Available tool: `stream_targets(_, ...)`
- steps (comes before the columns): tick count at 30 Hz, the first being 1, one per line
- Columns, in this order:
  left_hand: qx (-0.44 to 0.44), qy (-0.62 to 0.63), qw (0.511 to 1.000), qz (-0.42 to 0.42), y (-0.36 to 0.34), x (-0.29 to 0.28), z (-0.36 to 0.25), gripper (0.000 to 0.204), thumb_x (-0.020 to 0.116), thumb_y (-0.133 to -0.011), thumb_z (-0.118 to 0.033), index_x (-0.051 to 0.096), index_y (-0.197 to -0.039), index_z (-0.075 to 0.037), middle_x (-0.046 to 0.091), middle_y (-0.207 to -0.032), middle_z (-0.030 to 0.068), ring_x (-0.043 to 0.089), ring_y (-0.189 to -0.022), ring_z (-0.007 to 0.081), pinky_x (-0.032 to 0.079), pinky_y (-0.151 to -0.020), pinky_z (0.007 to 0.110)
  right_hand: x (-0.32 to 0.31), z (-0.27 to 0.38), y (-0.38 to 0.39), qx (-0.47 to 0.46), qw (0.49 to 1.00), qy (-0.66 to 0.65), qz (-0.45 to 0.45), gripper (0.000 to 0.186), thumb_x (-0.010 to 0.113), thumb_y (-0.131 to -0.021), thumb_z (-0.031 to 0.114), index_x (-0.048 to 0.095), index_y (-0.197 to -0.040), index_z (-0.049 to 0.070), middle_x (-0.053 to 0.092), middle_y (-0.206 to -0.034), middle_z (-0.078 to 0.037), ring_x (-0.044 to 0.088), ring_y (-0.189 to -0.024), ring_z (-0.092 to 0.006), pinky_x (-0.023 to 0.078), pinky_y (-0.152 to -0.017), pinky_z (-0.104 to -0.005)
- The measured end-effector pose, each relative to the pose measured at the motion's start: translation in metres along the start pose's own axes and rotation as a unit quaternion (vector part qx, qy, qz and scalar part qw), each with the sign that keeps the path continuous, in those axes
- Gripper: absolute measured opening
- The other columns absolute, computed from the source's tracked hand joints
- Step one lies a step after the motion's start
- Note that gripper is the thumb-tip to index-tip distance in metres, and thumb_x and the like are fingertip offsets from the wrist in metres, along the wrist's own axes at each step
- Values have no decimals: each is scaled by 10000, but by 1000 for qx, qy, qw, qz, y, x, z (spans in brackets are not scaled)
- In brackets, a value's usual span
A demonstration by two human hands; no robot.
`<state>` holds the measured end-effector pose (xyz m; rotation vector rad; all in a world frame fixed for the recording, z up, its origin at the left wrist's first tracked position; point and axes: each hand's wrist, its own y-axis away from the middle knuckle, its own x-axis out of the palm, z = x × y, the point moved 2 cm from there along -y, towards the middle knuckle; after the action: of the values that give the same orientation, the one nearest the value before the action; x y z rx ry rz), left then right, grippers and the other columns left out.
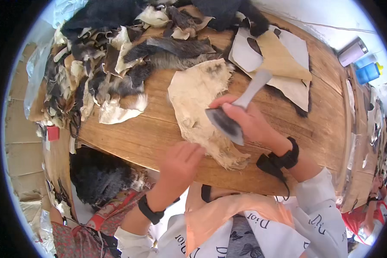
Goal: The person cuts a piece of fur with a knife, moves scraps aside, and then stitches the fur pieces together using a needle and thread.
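A wooden table (316, 129) fills most of the view, seen from above by the person working at it. A large heap of fur and hide scraps (122, 51), black, brown, grey and cream, covers its far left part. In the middle of the table lies the main piece, a cream-coloured hide (193, 101) with ragged edges, reaching down toward the person's side. To its upper right rest some flat white and tan hide pieces (284, 56), overlapping, with dark fur along their edges.

Above the right side of the cream hide is a metal scraper (256, 88) with a broad, curved, dark-faced blade; its pale handle slants up and to the right. The right hand (253, 122) grips it firmly where handle and blade meet, fingers wrapped round. Whether the blade touches the hide, I cannot tell.

The left hand (180, 159) is at the hide's lower left edge, knuckles up, fingers bent and slightly blurred. Whether it pinches the edge or only presses on it, I cannot tell. Each wrist wears a black band (149, 209). At the table's left end sits a small red block (53, 133).
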<state>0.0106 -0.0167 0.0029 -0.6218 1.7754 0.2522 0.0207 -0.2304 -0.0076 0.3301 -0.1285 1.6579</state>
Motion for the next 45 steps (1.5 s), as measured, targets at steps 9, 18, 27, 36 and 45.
stream_targets(9, 91, 23, 995, 14, -23, 16, -38, 570, 677, -638, -234, 535, -1137, 2, 546, -1059, 110, 534, -958, 248, 461, -762, 337, 10, -18, -16, -153, 937, 312, 37, 214, 476, -890, 189, 590, -988, 36, 599, -754, -154, 575, -684, -263, 449, -660, -337)
stream_targets(18, 163, -87, 983, -1, -19, 25, -33, 357, 616, -696, -169, 577, -1006, 5, 566, -951, 105, 551, -858, 217, 480, -670, 279, 9, -25, -6, -159, 943, 290, 32, 190, 503, -857, 185, 605, -904, 31, 589, -689, -164, 564, -612, -316, 443, -577, -371)
stream_targets(27, 77, -33, 996, -16, -13, 25, -40, 304, 589, -667, -88, 574, -960, -7, 573, -912, 98, 545, -793, 220, 483, -628, 287, 8, -30, 1, -68, 961, 264, 43, 173, 501, -854, 110, 612, -936, 5, 620, -841, -113, 579, -763, -216, 451, -693, -310)
stream_targets(36, 60, 45, 997, -24, -20, 24, -24, 320, 620, -638, -65, 589, -951, -1, 570, -814, 87, 533, -691, 192, 473, -566, 284, 12, -33, 5, -141, 946, 289, 32, 153, 525, -844, 99, 614, -935, 15, 614, -893, -138, 581, -837, -272, 452, -749, -350)
stream_targets(45, -291, 381, 875, -72, -3, 43, -3, 282, 659, -632, 7, 634, -911, -18, 607, -761, 147, 598, -677, 299, 472, -588, 325, 4, -42, 22, -280, 901, 332, 8, 179, 497, -829, 151, 542, -965, 43, 585, -801, -174, 557, -718, -364, 452, -662, -407)
